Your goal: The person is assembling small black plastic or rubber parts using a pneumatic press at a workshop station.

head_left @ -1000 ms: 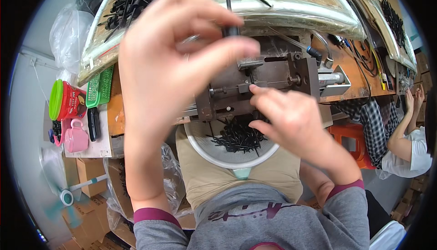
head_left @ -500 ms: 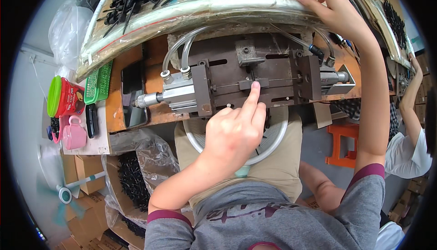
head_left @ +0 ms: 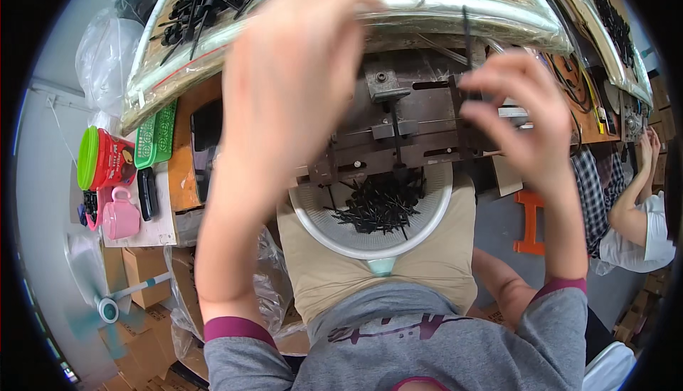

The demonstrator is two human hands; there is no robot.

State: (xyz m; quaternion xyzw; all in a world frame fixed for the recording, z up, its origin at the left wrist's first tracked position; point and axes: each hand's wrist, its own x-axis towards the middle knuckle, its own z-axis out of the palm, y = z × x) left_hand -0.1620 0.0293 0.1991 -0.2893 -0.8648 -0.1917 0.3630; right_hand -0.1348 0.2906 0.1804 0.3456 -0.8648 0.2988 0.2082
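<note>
My left hand (head_left: 295, 71), smeared by motion, is raised over the left side of the dark metal fixture (head_left: 356, 156), near the heap of black parts; its fingers cannot be made out. To the right, my right hand (head_left: 526, 110) pinches a thin-stemmed black part (head_left: 466, 32) between thumb and fingers, its stem pointing up. Another black part (head_left: 396, 138) lies in the middle of the fixture, across a small metal block (head_left: 384, 131) and below a bracket (head_left: 384, 85). My left hand and forearm hide the fixture's left cylinder and hoses.
Black parts (head_left: 220, 0) are heaped on the plastic-edged board behind the fixture. A white basket (head_left: 373, 250) of similar parts sits in my lap. At left are a phone (head_left: 204, 131), a green basket (head_left: 155, 138) and a pink cup (head_left: 121, 217). A co-worker (head_left: 637, 227) sits at right.
My left hand has left the fixture's middle and risen up and left. My right hand has come down from the board's edge toward the fixture's right end, holding a black part.
</note>
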